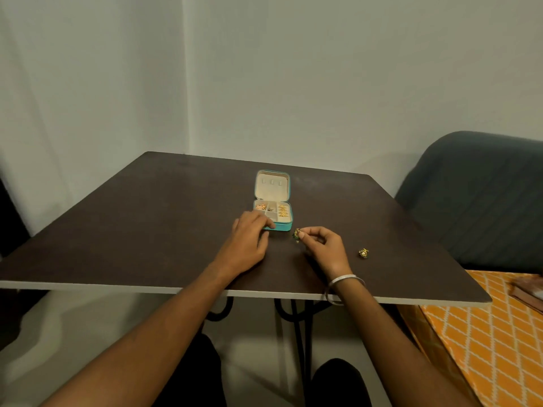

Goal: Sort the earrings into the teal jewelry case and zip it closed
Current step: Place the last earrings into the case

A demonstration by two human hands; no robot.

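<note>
The right hand (321, 245) is pinching a small green-and-gold earring (296, 234) – tiny, it could slip – while the left hand (249, 239), fingers relaxed, is steadying the open teal zip-up jewelry case (280, 227).

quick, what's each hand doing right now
Left hand: open, fingers resting on the teal jewelry case.
Right hand: pinching a green and gold earring.

Two bare forearms without sleeves, two thin silver bangles (342, 284) circling the right wrist, and dark trousers (338, 383) below.
</note>
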